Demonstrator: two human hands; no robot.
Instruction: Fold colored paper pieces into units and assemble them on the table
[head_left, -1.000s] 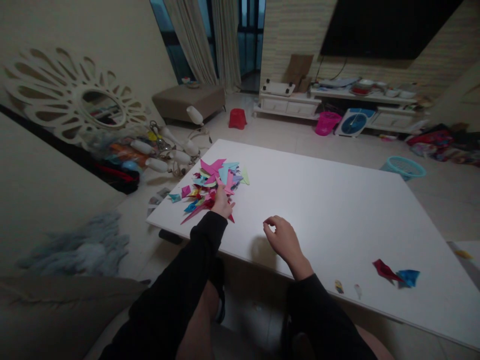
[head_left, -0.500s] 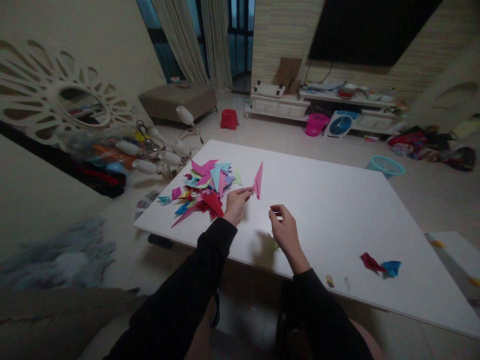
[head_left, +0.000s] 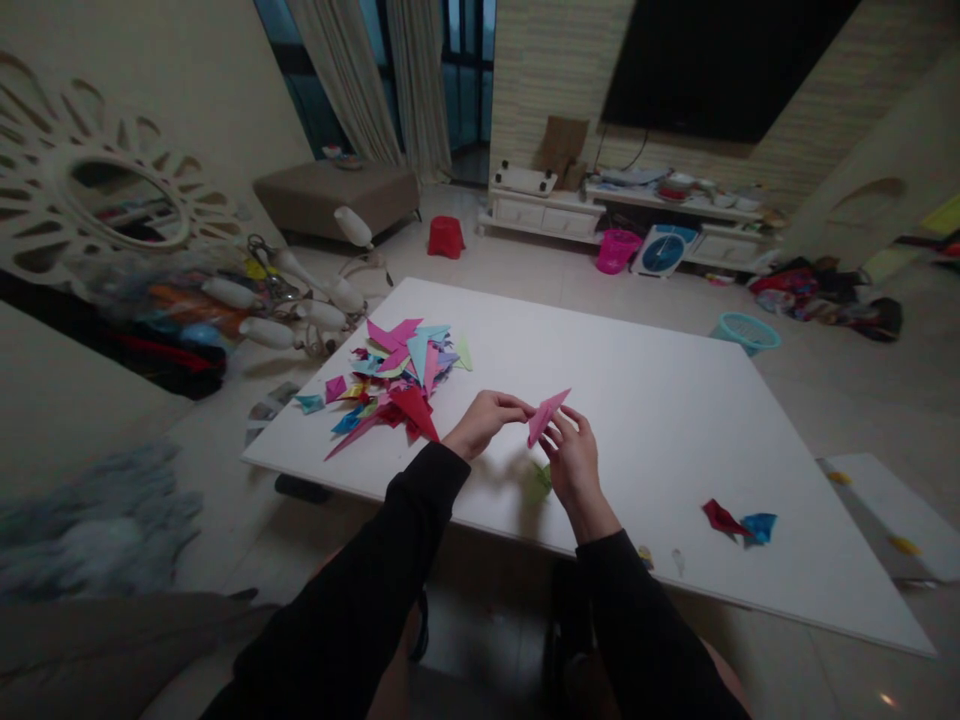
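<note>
A folded pink paper piece (head_left: 547,418), pointed at its tip, is held above the white table (head_left: 660,430). My left hand (head_left: 486,422) pinches its left side between thumb and fingers. Curled against the paper's right side are the fingers of my right hand (head_left: 576,460), partly behind it. Beneath my hands a small green folded paper (head_left: 541,478) lies on the table, partly covered by the right hand. To the left is a pile of colourful folded papers (head_left: 412,375), with a red piece (head_left: 414,405) at its near side.
On the table's right part lie a dark red folded paper (head_left: 724,517) and a blue one (head_left: 760,527). Two small items, one a yellowish piece (head_left: 645,554), sit at the near edge. A white-shaded lamp (head_left: 322,315) stands beyond the left edge, a teal basket (head_left: 746,332) beyond the far right.
My left hand has brought the pink paper right and nearer, turning it from upright to slanted. My right hand has come up to it, its fingers now on the paper. The view has shifted slightly.
</note>
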